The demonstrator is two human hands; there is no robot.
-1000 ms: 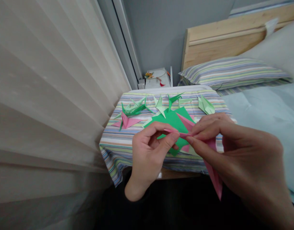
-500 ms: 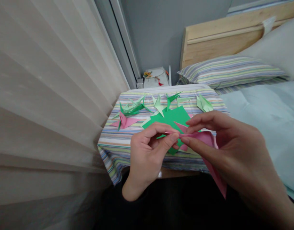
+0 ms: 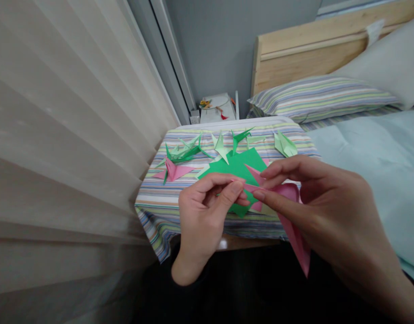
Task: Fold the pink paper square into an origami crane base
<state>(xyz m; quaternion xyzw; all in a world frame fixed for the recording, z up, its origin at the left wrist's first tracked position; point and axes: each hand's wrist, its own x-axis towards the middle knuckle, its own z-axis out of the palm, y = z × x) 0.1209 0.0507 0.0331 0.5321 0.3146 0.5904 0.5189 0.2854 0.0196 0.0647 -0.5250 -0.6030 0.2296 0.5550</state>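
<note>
A pink paper form [image 3: 289,192], apparently part-folded, is held above the striped-clothed worktop [image 3: 159,193], its narrow tip pinched by the left hand [image 3: 207,211], its body by the right hand [image 3: 331,207]. Beyond, folded green shapes [image 3: 285,145] are spread; a green sheet [image 3: 234,167] lies unfolded.

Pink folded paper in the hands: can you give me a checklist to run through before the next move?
1. Left hand pinching one narrow end of the pink folded paper: ok.
2. Right hand holding it too, thumb and fingers on it: ok.
3. Crease under the fingertips sharp: cannot tell, hidden.
4. Green sheet fully visible: not ok, partly covered by hands and pink paper.
5. Pink crane apart from both hands: ok.
</note>
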